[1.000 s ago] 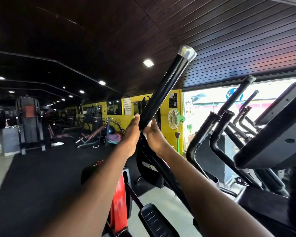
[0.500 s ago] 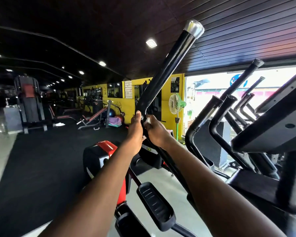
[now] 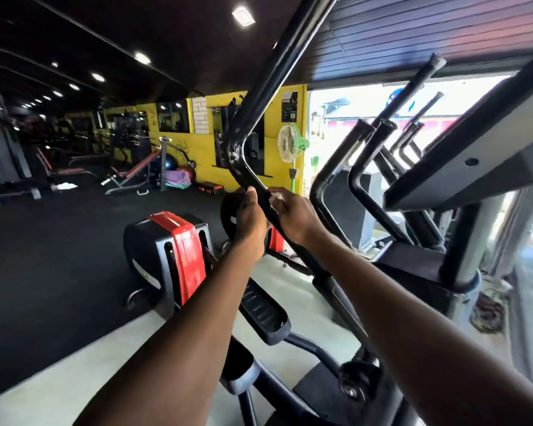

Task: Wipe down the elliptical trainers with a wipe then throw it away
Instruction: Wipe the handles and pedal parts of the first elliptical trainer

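The elliptical trainer's black handle bar (image 3: 260, 96) rises from lower right to the top of the view, bending at mid height. Just below the bend, both my hands close round the bar from either side. My left hand (image 3: 250, 217) grips it on the left. My right hand (image 3: 294, 214) grips it on the right with a white wipe (image 3: 277, 198) pressed against the bar; only a small corner of the wipe shows. The trainer's black pedal (image 3: 263, 312) lies below my arms, and its red and black housing (image 3: 171, 256) stands to the left.
More elliptical handle bars (image 3: 363, 167) and a console underside (image 3: 474, 167) crowd the right. A green pedestal fan (image 3: 291, 146) stands by the yellow wall. Weight benches (image 3: 130, 176) and machines line the far side of the black rubber floor (image 3: 59, 256).
Both hands have slid down the bar from above the bend to just below it. The view has tilted down and closer, so the bar's silver top cap has left the frame.
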